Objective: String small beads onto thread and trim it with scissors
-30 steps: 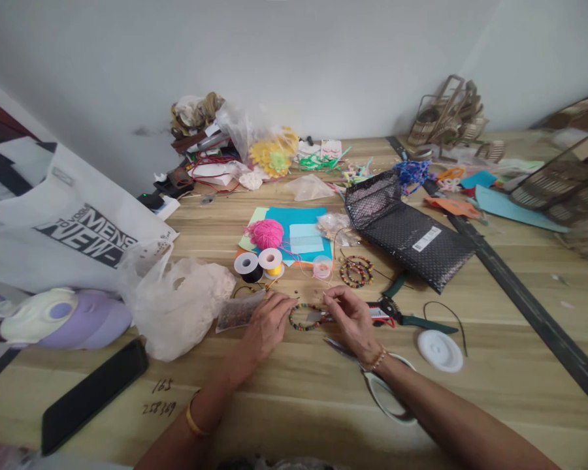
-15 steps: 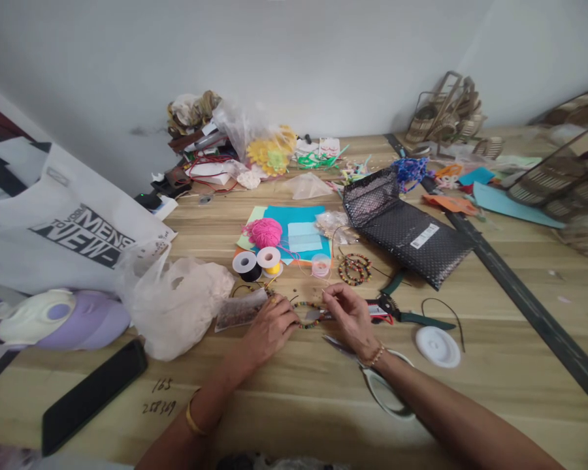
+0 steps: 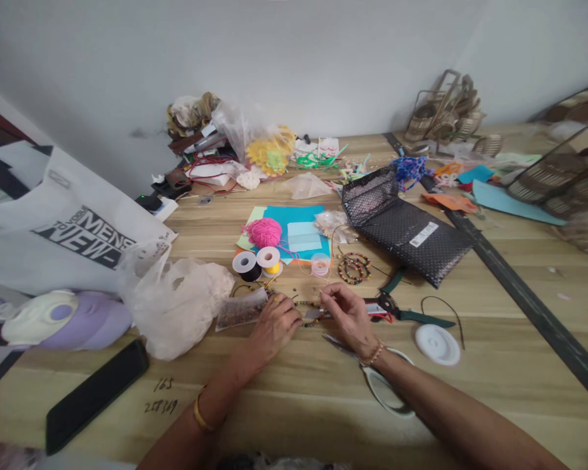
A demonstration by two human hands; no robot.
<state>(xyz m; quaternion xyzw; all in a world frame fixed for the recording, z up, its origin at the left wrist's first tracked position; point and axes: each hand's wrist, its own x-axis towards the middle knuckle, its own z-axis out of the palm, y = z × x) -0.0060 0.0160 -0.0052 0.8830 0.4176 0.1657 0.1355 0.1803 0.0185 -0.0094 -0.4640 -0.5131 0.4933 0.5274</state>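
A strand of small multicoloured beads [image 3: 313,322] lies in a loop on the table between my hands. My left hand [image 3: 277,318] rests at its left end, fingers bent together over the beads; the fingertips are partly hidden. To the right, my right hand [image 3: 347,312] is closed in a pinch just above the strand's other end. What it pinches is too small to make out. White-handled scissors [image 3: 385,395] lie partly beneath my right wrist. Green-handled pliers [image 3: 421,318] sit just behind that hand. Beside my left hand is a clear bag of beads [image 3: 242,309].
Finished bead bracelets [image 3: 354,268], thread spools [image 3: 245,265] and pink yarn [image 3: 263,233] lie beyond my hands. A black bubble mailer [image 3: 411,228] is at back right, a white spool [image 3: 438,344] at right. A plastic bag [image 3: 176,307] and phone [image 3: 97,397] are at left.
My left hand has shifted slightly to the right, over more of the bead loop's left end. My right hand keeps its pinch in nearly the same place.
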